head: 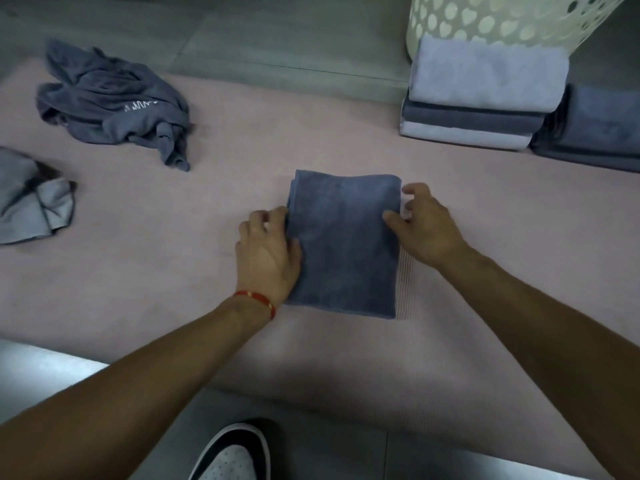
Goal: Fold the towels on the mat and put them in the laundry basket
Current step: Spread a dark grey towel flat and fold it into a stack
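Pink mat (207, 188) fills the middle of the view, and right at its centre lies a dark blue-grey towel (344, 244), folded into a neat upright rectangle with its edges squared up. The left hand (266, 252) sits at the towel's left edge, fingers curled at that edge and thumb lying on top of the cloth, gripping the side. The right hand (424, 225) is at the right edge, thumb on the towel's top face and fingers bent down beside the border, so it appears to be taking hold there too. A red thread bracelet (258, 301) rings the left wrist. Plenty of bare mat lies left of the towel and in front of it. Far left, a crumpled dark grey towel (110, 102) sits in a heap, and a rumpled light grey towel (31, 199) pokes in at the frame's left edge. Top right, a stack of folded towels (481, 98), light and dark layers, stands just in front of the cream laundry basket (502, 19), with a dark folded pile (595, 129) touching its right side. A black-and-white shoe (232, 455) shows at the bottom, off the mat on grey floor (277, 32).
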`<state>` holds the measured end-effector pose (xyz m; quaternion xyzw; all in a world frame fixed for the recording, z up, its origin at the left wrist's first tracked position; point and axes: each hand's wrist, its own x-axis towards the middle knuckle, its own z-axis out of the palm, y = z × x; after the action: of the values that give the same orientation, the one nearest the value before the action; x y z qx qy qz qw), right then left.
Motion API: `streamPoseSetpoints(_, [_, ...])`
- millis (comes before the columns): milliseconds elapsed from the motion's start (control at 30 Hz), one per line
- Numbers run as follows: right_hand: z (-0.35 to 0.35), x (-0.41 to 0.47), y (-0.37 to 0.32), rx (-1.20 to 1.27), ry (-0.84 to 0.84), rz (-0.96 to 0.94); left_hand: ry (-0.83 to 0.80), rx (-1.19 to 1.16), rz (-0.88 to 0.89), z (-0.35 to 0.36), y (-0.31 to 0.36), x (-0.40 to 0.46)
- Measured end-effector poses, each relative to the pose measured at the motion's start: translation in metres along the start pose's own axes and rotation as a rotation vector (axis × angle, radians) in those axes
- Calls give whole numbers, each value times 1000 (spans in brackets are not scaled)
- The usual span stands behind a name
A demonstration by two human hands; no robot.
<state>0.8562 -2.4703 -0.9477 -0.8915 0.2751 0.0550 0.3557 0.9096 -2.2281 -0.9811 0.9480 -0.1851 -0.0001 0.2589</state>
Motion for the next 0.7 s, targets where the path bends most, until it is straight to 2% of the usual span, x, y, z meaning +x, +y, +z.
streamPoseSetpoints(67, [0,21,-7,86,-21,46,-42,117,329,1,16,-27])
streamPoseSetpoints(133, [3,37,-10,186,-31,89,-172,122,457,14,34,-51])
streamPoseSetpoints(267, [10,56,-1,342,-41,114,-370,412,364,52,64,-74])
streamPoseSetpoints(367, [11,58,9,448,-10,118,-374,548,308,61,79,-76])
streamPoseSetpoints(500, [3,49,17,475,61,162,-386,615,252,52,101,-66])
streamPoseSetpoints(600, [-7,26,36,540,161,228,-390,613,319,45,110,-65])
streamPoseSetpoints(700, [-18,-27,71,680,260,350,-364,560,489,46,103,-78])
